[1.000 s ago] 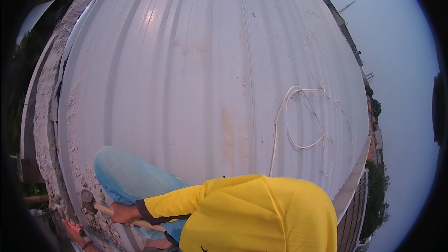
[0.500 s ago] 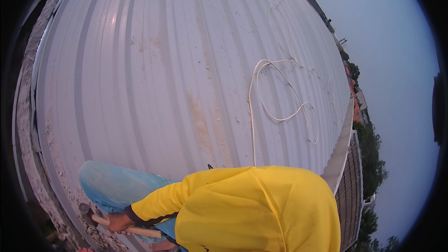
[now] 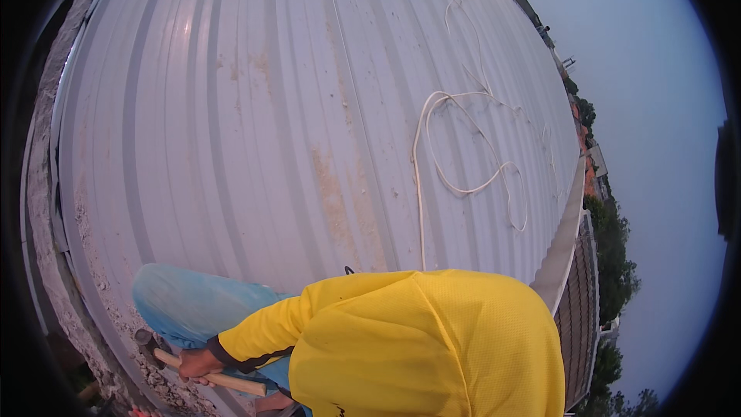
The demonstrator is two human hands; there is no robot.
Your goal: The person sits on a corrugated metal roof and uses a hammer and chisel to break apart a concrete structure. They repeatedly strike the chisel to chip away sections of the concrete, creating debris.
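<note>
My right hand (image 3: 199,364), at the end of a yellow sleeve with a dark cuff, is closed round the wooden handle of a hammer (image 3: 239,383). The dark hammer head (image 3: 143,337) points to the left, over broken rubble (image 3: 166,386) at the roof's edge. My bent knee in light blue trousers (image 3: 193,301) rises just beyond this hand. Below the handle's end, at the lower edge, a bit of skin (image 3: 274,401) shows, seemingly my left hand. Its fingers are hidden, so I cannot tell what it holds.
A ribbed metal roof (image 3: 255,131) fills most of the view, with dusty patches. A loose white cable (image 3: 463,189) lies looped across it. Along the left runs a rough masonry wall edge (image 3: 42,170). Beyond the right edge stand a tiled roof (image 3: 580,316) and trees (image 3: 614,262).
The view has shifted slightly, with the cable a little higher in it. The hammer stays in my right hand and has hardly moved, its head marginally to the right.
</note>
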